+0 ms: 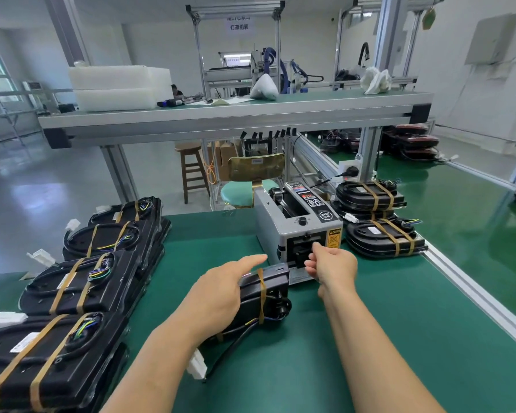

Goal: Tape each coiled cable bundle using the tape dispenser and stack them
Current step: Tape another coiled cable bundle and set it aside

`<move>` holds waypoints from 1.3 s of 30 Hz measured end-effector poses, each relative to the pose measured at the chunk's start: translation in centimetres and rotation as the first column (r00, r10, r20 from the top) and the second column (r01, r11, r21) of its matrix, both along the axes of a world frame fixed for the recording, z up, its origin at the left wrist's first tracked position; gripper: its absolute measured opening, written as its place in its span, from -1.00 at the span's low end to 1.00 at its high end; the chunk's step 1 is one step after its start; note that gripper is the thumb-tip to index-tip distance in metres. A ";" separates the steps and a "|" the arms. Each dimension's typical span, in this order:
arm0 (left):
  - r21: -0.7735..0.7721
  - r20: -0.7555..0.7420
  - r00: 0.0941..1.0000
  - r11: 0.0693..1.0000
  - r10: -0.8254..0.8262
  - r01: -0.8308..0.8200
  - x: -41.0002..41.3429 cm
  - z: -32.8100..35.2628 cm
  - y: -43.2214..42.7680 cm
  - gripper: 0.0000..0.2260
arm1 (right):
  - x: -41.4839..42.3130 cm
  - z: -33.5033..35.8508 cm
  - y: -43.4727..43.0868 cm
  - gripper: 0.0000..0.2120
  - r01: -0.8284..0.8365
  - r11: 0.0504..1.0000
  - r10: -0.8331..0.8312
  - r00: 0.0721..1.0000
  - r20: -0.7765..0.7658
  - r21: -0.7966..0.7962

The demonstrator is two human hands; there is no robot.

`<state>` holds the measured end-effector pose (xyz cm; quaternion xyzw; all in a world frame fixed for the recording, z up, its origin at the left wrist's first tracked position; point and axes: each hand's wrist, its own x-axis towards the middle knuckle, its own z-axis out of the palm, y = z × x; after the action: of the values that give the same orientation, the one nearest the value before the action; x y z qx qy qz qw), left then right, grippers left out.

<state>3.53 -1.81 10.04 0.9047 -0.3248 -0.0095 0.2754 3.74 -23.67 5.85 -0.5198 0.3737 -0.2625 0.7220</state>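
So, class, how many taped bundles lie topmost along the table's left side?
4, in a row from far to near: farthest bundle, second bundle, third bundle, nearest bundle. More bundles beneath them are partly hidden.

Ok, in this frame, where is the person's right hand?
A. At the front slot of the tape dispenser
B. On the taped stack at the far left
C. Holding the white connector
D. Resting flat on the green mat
A: the right hand has its fingers at the dispenser front outlet, while the left hand presses on the bundle.
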 end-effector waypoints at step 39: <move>-0.207 0.275 0.934 0.962 0.230 -0.176 -1.0 -1.9 -2.8 -0.77 | -4.6 1.9 8.1 -0.85 -0.104 0.986 0.068 0.966 0.251 0.131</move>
<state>2.53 -4.59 8.13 0.8962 -0.2664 0.1839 0.3033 -0.82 -15.58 7.71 -0.4458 0.2764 -0.2657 0.8089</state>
